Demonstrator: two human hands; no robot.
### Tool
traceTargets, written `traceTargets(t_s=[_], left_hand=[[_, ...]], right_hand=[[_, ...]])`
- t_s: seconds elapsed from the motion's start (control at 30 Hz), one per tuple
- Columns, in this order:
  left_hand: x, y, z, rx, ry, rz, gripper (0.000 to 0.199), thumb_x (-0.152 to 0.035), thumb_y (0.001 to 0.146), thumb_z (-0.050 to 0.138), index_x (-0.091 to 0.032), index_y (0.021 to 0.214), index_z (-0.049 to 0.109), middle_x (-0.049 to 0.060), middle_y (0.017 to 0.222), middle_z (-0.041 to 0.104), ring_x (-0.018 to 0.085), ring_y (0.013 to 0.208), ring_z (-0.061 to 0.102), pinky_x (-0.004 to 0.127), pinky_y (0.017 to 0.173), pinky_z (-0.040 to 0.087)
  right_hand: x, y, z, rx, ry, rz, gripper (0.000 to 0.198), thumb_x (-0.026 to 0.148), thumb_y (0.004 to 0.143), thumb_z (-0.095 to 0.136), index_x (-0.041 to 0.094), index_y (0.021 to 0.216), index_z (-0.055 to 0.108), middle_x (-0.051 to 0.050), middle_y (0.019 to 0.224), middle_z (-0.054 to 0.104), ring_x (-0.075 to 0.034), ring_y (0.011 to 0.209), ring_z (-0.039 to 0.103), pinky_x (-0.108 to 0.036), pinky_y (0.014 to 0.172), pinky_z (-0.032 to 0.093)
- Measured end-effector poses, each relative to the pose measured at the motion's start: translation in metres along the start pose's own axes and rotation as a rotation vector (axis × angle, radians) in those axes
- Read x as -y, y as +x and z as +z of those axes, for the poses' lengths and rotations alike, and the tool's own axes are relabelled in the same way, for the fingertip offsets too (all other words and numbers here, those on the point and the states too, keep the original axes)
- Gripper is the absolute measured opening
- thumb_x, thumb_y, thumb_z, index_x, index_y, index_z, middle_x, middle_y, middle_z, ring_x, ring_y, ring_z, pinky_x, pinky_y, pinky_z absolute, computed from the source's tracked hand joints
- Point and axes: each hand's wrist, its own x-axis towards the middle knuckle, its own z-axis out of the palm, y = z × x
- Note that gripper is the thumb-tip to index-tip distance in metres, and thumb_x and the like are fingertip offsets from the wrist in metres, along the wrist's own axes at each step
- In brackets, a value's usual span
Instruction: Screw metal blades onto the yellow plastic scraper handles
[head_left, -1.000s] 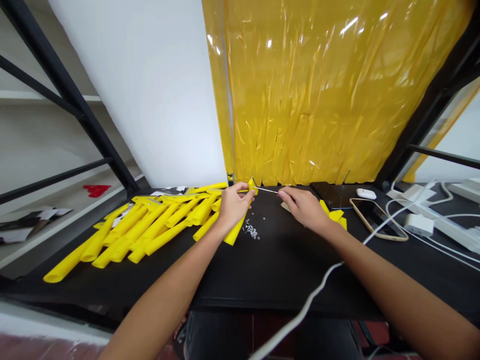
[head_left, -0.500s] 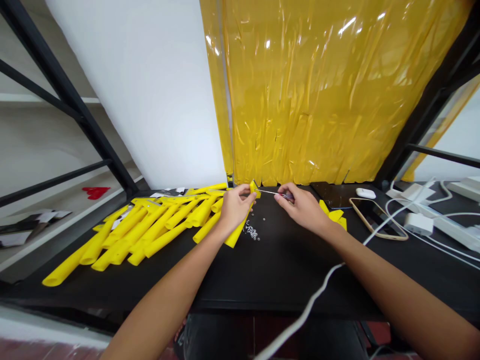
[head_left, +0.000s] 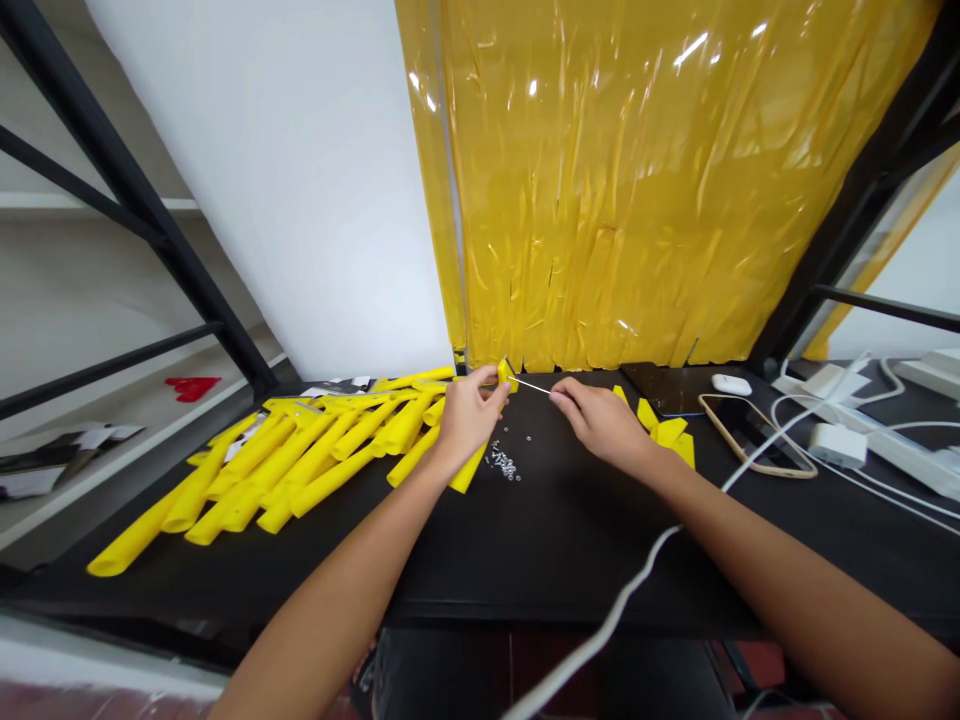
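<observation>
My left hand (head_left: 471, 418) is closed around the upper end of a yellow tube (head_left: 469, 473), whose lower end slants down toward the black tabletop. A dark, thin edge shows at the tube's top. In my right hand (head_left: 606, 428) is a screwdriver (head_left: 535, 387), its handle hidden by the fingers. The thin metal shaft points left, and its tip meets the tube's top end beside my left fingertips. Below the hands lies a small heap of tiny metal pieces (head_left: 505, 464), too small to tell apart, perhaps screws and nuts.
Many yellow tubes (head_left: 315, 440) lie piled on the left. Right of my hand are yellow pieces (head_left: 671, 435), a dark tablet (head_left: 660, 390), a phone (head_left: 754, 435), a white charger (head_left: 838, 445) and cables. A white cable (head_left: 630, 590) crosses the front near my right forearm. Yellow plastic sheeting (head_left: 637, 200) hangs behind.
My right hand has turned over the screwdriver, so its handle is now covered, and the shaft slants more. Left hand and tube have barely moved.
</observation>
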Motion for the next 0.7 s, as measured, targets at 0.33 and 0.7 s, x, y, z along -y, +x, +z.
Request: traceTargets(t_s=[0.33, 0.7], left_hand=[[0.0002, -0.0006, -0.0013, 0.020, 0.057, 0.023, 0.018, -0.029, 0.090, 0.065, -0.019, 0.103, 0.069, 0.006, 0.100, 0.075, 0.017, 0.071, 0.074, 0.021, 0.050, 0.055], [-0.0024, -0.0053, -0.0012, 0.018, 0.138, 0.112, 0.020, -0.029, 0.090, 0.066, -0.022, 0.107, 0.073, 0.006, 0.099, 0.077, 0.020, 0.079, 0.073, 0.026, 0.063, 0.057]], right_hand=[[-0.0032, 0.0018, 0.0010, -0.049, 0.089, -0.009, 0.021, 0.039, 0.102, 0.048, 0.022, 0.099, 0.061, -0.007, 0.094, 0.073, -0.023, 0.085, 0.067, -0.031, 0.074, 0.044], [-0.0009, 0.0032, -0.0009, 0.164, 0.696, 0.268, 0.042, 0.057, 0.097, 0.046, 0.021, 0.079, 0.058, 0.006, 0.055, 0.038, -0.011, 0.046, 0.031, -0.026, 0.047, 0.025]])
